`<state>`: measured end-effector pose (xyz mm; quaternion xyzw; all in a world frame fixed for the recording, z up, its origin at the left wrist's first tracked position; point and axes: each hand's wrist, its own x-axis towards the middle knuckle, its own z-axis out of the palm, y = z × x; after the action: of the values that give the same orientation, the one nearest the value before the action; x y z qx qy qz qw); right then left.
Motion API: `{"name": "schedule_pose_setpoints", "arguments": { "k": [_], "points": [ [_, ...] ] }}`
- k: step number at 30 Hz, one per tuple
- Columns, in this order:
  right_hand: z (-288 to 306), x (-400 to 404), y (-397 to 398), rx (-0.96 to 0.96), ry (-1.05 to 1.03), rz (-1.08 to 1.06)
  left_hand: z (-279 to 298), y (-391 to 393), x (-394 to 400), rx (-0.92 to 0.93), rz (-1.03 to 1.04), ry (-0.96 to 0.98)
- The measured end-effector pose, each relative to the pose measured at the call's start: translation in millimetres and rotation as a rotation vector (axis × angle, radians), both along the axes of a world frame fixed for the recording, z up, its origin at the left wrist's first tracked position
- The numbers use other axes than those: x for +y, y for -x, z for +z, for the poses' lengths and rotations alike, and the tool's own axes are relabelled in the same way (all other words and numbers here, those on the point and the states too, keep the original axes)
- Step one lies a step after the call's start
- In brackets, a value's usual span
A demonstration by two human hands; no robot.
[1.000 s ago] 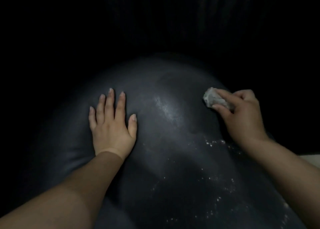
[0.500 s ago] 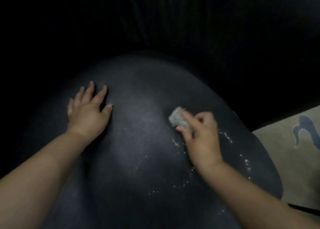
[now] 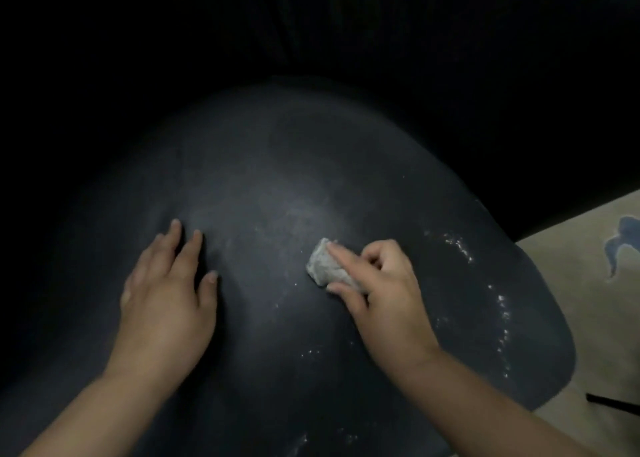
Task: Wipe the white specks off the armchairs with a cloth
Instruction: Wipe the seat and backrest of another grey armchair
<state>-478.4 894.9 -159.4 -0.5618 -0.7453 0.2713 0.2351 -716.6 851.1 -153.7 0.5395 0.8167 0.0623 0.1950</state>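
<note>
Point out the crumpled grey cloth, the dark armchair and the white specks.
crumpled grey cloth (image 3: 323, 266): head view, its bare left part.
dark armchair (image 3: 277, 165): head view, bare upper surface.
white specks (image 3: 501, 313): head view, trail near right edge.

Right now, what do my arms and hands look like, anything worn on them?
Both forearms are bare, with no sleeves in view. The left hand and the right hand show no gloves, rings, watch or bracelets. Fingernails are short and unpainted, as far as the dim light shows.

cloth (image 3: 327, 266) part under fingers (image 3: 346, 261) | armchair (image 3: 311, 165) back lost in dark
</note>
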Motion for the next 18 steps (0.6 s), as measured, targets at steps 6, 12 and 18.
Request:
{"name": "schedule_pose_setpoints", "arguments": {
  "k": [6, 12, 18],
  "points": [
    [-6.1, 62.7, -63.9, -0.105, -0.071, -0.284, -8.3, -24.0, -15.6, -0.019, 0.019, -0.071],
    [-13.3, 23.2, -51.1, -0.023, -0.078, -0.109, 0.1, -67.7, -2.4, -0.084, -0.102, -0.117],
    [-5.0, 84.4, -116.3, -0.207, -0.011, -0.372, -1.7, -69.5, 12.2, -0.055, -0.119, -0.165]
  ]
}}
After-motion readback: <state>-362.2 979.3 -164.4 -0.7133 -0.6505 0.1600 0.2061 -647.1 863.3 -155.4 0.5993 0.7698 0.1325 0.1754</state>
